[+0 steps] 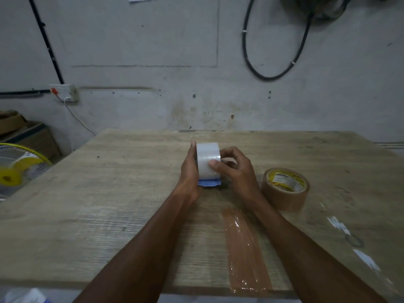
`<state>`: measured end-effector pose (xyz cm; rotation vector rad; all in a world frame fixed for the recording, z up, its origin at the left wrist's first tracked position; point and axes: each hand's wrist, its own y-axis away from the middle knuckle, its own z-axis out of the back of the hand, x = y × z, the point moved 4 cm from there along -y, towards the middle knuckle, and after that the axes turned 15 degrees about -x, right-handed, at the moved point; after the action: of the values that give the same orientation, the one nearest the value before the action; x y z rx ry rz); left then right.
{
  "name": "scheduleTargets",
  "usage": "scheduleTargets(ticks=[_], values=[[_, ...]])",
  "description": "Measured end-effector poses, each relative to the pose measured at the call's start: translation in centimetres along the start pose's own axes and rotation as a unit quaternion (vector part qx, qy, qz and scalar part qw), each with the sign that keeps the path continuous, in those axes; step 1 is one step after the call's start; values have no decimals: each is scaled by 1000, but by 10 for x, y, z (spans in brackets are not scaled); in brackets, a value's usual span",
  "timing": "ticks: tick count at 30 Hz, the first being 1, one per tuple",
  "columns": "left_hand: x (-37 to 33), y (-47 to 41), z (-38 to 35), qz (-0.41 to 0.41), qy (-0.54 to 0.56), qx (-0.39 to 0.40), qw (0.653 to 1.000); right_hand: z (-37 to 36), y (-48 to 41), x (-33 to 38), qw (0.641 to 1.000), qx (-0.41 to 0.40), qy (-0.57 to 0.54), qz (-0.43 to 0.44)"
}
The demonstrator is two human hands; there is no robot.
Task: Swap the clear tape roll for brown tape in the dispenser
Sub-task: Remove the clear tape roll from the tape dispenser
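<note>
A clear tape roll [206, 158] stands on edge in a blue dispenser [209, 182] at the middle of the wooden table [109, 193]; only the dispenser's lower blue edge shows. My left hand [189, 171] wraps the roll's left side. My right hand [235, 169] grips the right side, thumb pressed on the roll's face. A brown tape roll [285, 189] with a yellow label inside its core lies flat on the table just right of my right wrist, apart from both hands.
A strip of brown tape [247, 248] is stuck on the table near the front edge. A yellow fan [15, 169] stands off the table's left side. Cardboard boxes [24, 132] sit behind it. A wall with cables stands beyond the table.
</note>
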<state>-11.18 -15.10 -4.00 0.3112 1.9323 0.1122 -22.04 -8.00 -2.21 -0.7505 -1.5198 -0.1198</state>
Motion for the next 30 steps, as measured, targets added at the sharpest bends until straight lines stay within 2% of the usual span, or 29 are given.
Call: scheduleTargets(ticks=[3,6,10,14,17,25,30], values=[[2,-1,0,3,6,-13,1000,0,0,4,999,-24,-5,21],[3,-2,0,1,22,-25,999,-2,-1,3,997,-16,56,55],[0,-5,2,8,57,-30,998,-3,0,2,987,-50,119,98],[1,-8,3,8,52,-34,998,-7,2,-1,990,25,110,83],[2,-9,1,8,48,-19,999,-5,4,0,993,11,90,75],[3,-3,-2,-16,32,-17,999,-4,7,13,980,-23,125,150],[2,3,-5,-35,15,-5,999,-2,8,19,981,-41,100,160]])
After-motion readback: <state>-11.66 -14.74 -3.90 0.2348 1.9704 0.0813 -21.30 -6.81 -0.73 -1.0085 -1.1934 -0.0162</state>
